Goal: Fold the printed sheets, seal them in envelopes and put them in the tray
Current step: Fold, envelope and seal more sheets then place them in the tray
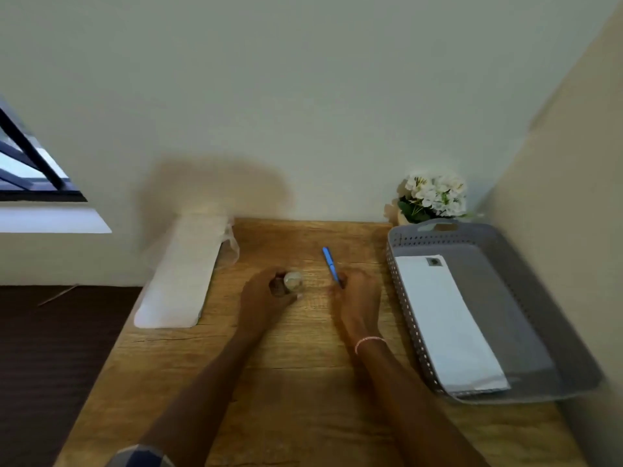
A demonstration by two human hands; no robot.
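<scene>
A grey perforated tray sits on the right of the wooden table, with a white sealed envelope bearing a stamp lying in it lengthwise. At the table's left edge lies a white stack of envelopes or sheets in clear plastic wrap. My left hand curls around a small round clear-topped object, blurred, at the table's middle. My right hand holds the lower end of a blue pen that points away from me.
A pot of white flowers stands behind the tray against the wall. A side wall runs close along the tray's right. The table drops off on the left to a dark floor. A window is at far left.
</scene>
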